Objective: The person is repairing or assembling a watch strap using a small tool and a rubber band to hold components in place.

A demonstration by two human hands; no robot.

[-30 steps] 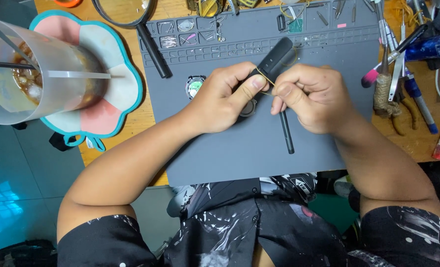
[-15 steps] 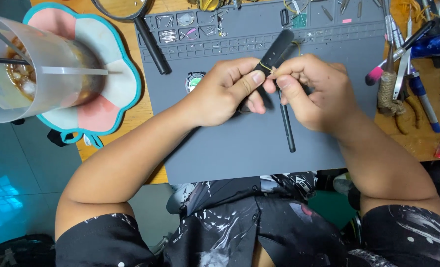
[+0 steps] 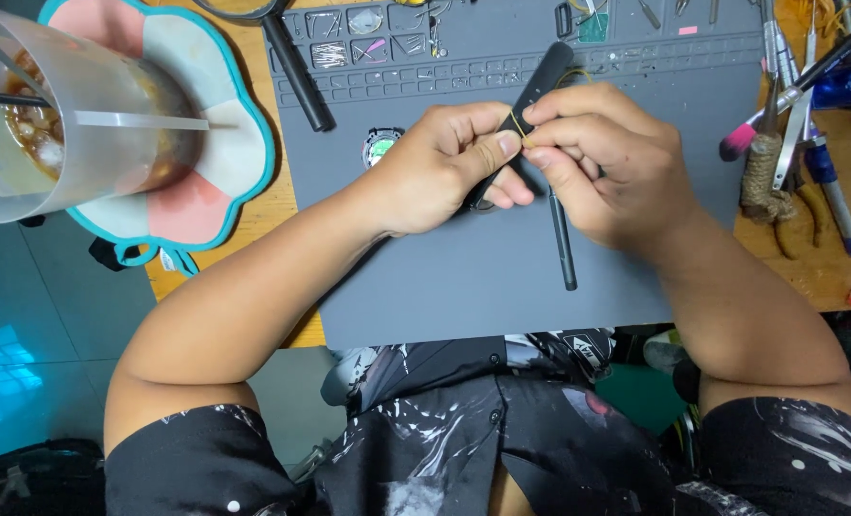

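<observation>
Hands (image 3: 540, 158) hide most of the black strap (image 3: 538, 88).

One head-worn camera looks steeply down, close over the grey work mat (image 3: 463, 287) (no second view).

We cannot see what our left hand (image 3: 444, 167) grips under the black strap (image 3: 540, 86); its fingers cover it. Our right hand (image 3: 607, 158) hides the thin black tool's (image 3: 564, 244) upper end. The plastic cup (image 3: 81, 124) and magnifier (image 3: 296, 67) are cut off by the frame's edge.
</observation>
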